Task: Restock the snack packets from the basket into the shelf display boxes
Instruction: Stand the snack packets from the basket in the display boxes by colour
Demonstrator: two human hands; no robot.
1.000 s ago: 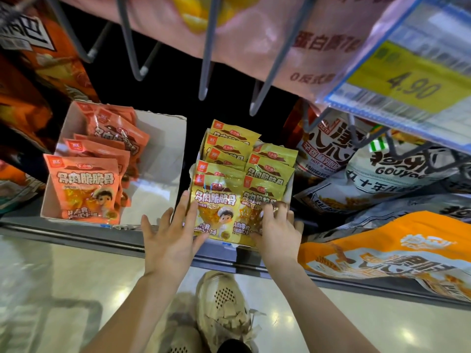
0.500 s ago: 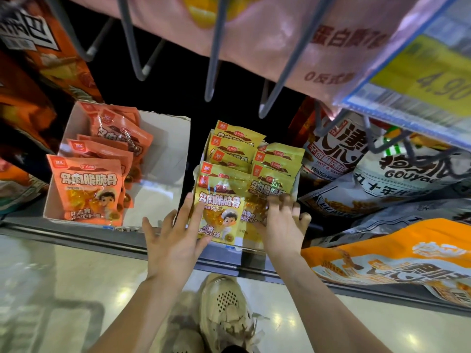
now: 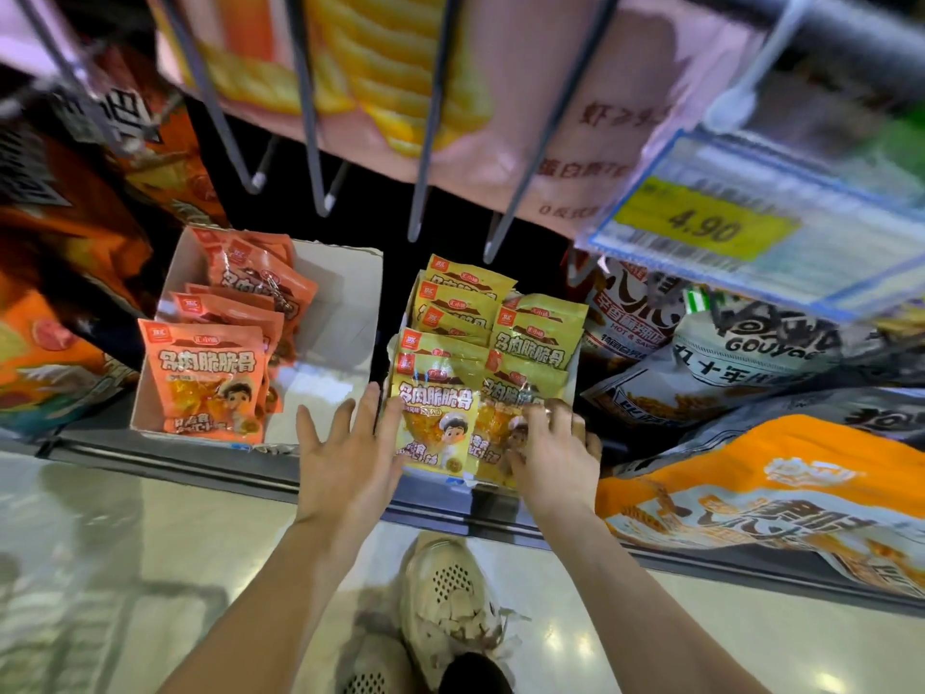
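Note:
Several yellow snack packets [image 3: 440, 413] stand packed in two rows in a display box on the shelf. My left hand [image 3: 345, 453] has straight, spread fingers that touch the left edge of the front yellow packet. My right hand [image 3: 550, 448] lies on the front-right yellow packet [image 3: 505, 408], fingers bent over it and pressing it back. To the left stands a white display box [image 3: 345, 313] with several orange packets [image 3: 205, 378] along its left side; its right half shows bare white cardboard. No basket is in view.
Large snack bags [image 3: 781, 483] lie on the shelf to the right. Metal hooks [image 3: 425, 142] and a price tag reading 4.90 [image 3: 701, 222] hang overhead. The dark shelf edge [image 3: 200, 463] runs in front. My shoe [image 3: 445, 603] stands on the shiny floor below.
My right hand has moved up onto the front-right yellow packet. My left hand has barely shifted. The view has tilted slightly.

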